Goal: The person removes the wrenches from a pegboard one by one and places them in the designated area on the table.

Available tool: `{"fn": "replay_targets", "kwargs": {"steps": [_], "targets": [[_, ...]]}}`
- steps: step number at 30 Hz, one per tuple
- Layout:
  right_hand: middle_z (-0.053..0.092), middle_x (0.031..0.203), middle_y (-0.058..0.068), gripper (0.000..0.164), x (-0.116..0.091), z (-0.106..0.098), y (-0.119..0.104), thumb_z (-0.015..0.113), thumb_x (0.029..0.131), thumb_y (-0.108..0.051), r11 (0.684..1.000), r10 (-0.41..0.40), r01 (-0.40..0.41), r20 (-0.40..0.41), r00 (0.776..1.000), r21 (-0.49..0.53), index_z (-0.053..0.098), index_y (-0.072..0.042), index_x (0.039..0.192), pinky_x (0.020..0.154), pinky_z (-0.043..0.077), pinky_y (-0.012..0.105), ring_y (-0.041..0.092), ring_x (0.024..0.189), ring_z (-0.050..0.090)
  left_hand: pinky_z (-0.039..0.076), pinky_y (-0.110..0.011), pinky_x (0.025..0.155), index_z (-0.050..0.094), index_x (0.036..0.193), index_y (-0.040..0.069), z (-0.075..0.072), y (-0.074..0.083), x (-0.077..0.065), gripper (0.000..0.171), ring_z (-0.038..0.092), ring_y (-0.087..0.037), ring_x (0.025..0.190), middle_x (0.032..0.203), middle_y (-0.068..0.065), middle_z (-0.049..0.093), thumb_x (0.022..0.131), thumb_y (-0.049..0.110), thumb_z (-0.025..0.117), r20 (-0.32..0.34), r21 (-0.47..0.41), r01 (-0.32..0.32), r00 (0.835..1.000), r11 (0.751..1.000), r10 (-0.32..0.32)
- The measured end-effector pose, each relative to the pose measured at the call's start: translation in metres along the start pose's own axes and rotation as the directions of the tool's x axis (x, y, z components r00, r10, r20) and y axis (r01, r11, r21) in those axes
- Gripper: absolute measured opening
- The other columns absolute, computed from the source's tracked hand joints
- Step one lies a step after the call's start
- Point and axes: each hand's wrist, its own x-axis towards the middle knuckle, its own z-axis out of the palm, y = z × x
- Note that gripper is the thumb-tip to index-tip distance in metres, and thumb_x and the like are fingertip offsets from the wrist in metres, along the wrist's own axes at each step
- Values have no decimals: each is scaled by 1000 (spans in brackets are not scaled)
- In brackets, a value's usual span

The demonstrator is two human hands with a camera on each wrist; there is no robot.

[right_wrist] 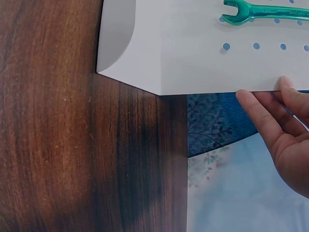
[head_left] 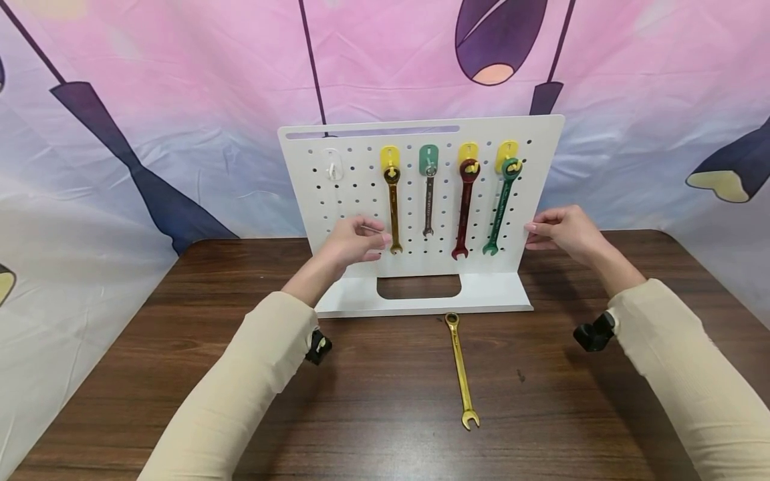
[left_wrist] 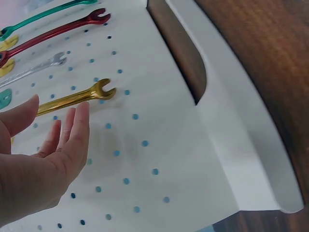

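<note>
A white pegboard [head_left: 361, 207] stands on the table. From its hooks hang a gold wrench [head_left: 394, 210], a small silver wrench [head_left: 429, 200], a red wrench [head_left: 465, 210] and a green wrench [head_left: 502, 210]. My left hand [head_left: 356, 242] is in front of the board beside the gold wrench's lower half, thumb and fingers spread apart. In the left wrist view its fingertips [left_wrist: 83, 108] overlap that wrench's shaft near the jaw end. My right hand [head_left: 565, 230] pinches the board's right edge, the thumb [right_wrist: 287, 83] at the front face and other fingers partly hidden behind.
Another gold wrench [head_left: 460, 374] lies on the brown wooden table [head_left: 385, 434] in front of the board's base. A bare white hook [head_left: 333, 166] is at the board's upper left. The base has a rectangular cutout [head_left: 419, 287]. A patterned cloth [head_left: 210, 100] hangs behind.
</note>
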Motion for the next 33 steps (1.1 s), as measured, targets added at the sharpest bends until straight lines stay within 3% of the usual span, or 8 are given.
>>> {"fn": "replay_targets", "kwargs": {"steps": [11,16,33], "targets": [[64,92,15,33,0,1,0,55,92,-11,1000,0,0,4,1000,-1,54,16,109,77,56,41,26,80,66,51,-28,88,48,123,0,-5,19,-1,35,52,-24,110,119,-14,52,91,10,57,-14,-1,-110,994,994,110],[64,91,16,32,-1,1,-1,54,92,-11,1000,1,-1,1,1000,-5,54,16,110,75,57,38,28,81,65,50,-27,89,47,126,4,-3,22,1,38,52,-21,110,122,-11,52,90,12,58,-7,30,-128,992,991,128],[64,90,14,31,-2,1,-2,53,92,-9,1000,-1,1,-1,1000,11,53,17,109,75,57,38,27,81,65,51,-29,88,46,125,4,0,27,-1,36,54,-26,107,119,-16,52,91,7,56,-11,-12,-155,988,988,155]]}}
